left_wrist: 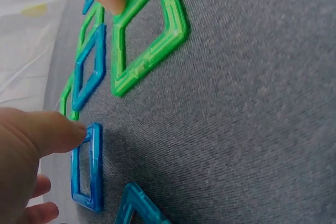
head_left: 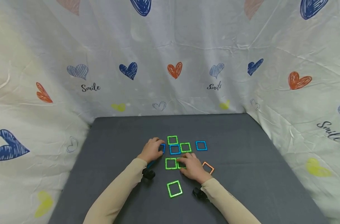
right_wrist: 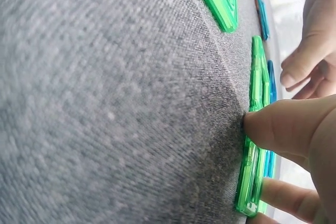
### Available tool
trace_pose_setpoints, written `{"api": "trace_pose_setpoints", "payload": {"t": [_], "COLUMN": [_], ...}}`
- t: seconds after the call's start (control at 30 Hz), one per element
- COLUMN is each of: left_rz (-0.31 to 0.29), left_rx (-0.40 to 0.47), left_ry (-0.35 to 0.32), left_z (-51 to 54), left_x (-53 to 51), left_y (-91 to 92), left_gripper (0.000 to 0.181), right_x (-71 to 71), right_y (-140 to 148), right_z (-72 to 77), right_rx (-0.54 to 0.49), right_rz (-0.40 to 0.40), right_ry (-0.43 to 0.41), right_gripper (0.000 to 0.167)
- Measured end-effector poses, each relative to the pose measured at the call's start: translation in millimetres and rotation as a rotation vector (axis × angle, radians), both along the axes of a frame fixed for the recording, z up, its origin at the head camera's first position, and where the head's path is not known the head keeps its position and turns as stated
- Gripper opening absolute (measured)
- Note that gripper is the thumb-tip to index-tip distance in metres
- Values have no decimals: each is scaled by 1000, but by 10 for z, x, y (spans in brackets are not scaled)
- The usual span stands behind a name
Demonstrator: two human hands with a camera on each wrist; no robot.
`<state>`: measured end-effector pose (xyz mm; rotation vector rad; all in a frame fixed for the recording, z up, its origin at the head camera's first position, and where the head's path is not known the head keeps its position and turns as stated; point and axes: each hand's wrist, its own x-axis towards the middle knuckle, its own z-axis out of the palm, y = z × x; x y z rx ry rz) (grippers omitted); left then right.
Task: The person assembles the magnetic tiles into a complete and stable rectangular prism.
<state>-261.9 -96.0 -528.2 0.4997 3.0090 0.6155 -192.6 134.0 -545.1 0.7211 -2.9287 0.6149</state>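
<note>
Across the top and sides of the head view, you face a pale cloth printed with hearts and "Smile". Below it spreads the dark grey table. Your beige sleeves enter from the bottom edge.

Near the frame's centre, your hands are apart. Your right hand grips the right one of two adjoining green squares, its thumb at the near edge and fingers at the far side. Your left hand has its thumb at a blue square; whether it pinches it, you cannot tell. Another blue piece lies partly hidden below that wrist.

Between and above your hands, two green squares meet a blue one. To the right sit a blue square and an orange one, and a green square lies lower centre.
</note>
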Motion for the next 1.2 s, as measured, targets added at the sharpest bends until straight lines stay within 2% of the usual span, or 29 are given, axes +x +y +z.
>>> {"api": "trace_pose_setpoints", "payload": {"t": [0.13,0.37,0.63,0.97,1.2], "left_rz": [-16,-89,-76,-87,-101], "left_rx": [-54,-143,-193,-159,-138], "left_ry": [-28,-73,-114,-100,-73], "left_z": [17,52,25,55,6], "left_x": [-25,-25,-70,-71,-72], "left_y": [35,122,159,158,132], "left_gripper": [45,42,40,35,30], "right_x": [-1,12,16,4,7], "right_y": [-4,-3,-6,-7,-5], "right_z": [-7,-16,-27,-45,-54], "right_rx": [-10,-11,-28,-19,-8], "right_rz": [-13,-15,-19,-36,-37], "right_ry": [-8,9,6,-7,-4], "right_gripper": [36,36,36,36,37]}}
